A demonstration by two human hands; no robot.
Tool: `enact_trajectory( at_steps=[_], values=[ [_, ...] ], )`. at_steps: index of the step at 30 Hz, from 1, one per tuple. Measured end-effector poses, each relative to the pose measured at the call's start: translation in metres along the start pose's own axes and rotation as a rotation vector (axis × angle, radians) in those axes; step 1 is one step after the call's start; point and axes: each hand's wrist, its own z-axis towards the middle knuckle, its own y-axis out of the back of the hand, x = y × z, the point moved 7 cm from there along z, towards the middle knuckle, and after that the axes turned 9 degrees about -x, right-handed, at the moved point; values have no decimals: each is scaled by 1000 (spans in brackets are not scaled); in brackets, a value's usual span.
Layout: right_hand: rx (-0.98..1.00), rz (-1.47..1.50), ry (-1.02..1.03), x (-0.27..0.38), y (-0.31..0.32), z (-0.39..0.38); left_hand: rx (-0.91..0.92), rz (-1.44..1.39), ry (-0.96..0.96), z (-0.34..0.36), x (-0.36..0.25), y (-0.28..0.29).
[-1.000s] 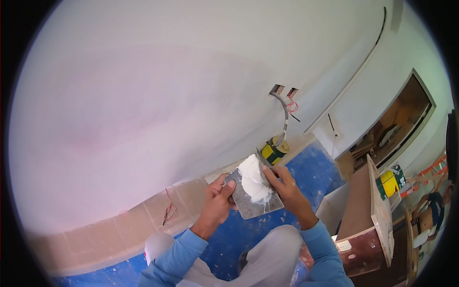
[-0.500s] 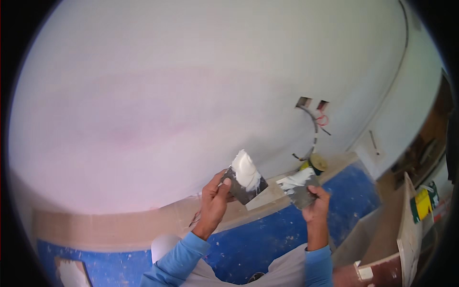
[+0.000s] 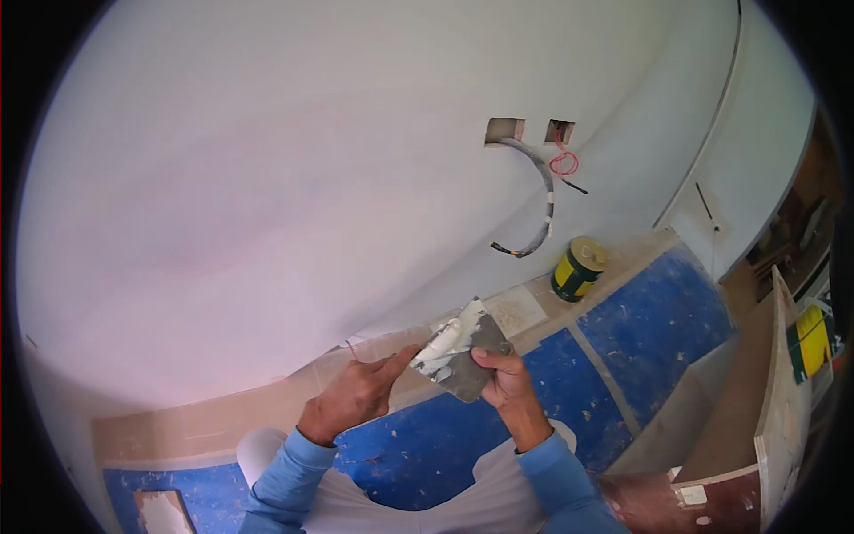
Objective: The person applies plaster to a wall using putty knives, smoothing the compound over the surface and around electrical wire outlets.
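Grey blade (image 3: 469, 365) — by one edge, in right fingers (image 3: 500, 363)

Dull, smeared metal scraper (image 3: 466, 362)

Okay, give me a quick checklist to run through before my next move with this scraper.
1. Right hand gripping the scraper blade: ok, thumb on its face.
2. White paste on the blade: ok, mostly toward its left side.
3. Left hand holding firmly: cannot tell; fingers reach the blade's left edge.
4. Grey cable tucked inside the wall: not ok, it hangs out.
5. Green-and-yellow bucket apart from both hands: ok.
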Motion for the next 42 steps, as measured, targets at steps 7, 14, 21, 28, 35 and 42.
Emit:
enact_trajectory(
  at_steps=[7, 14, 21, 28, 35, 42],
  values=[
    [-175, -171, 218, 13, 11, 8, -27, -143, 451, -41, 98, -66],
    [306, -1566, 869, -21, -68, -19, -482, -1570, 1098, -86, 155, -117],
    [280, -1825, 906, -31, -65, -15, -541, -1602, 867, -63, 132, -85],
    [139, -2031, 601, -29, 2, 9, -485, -1459, 791, -44, 120, -61],
    [-131, 86, -270, -13, 20, 9, -575, -1221, 904, -61, 154, -75],
    [-585, 11, -176, -41, 146, 20, -426, -1331, 799, -37, 119, -73]
  ],
)
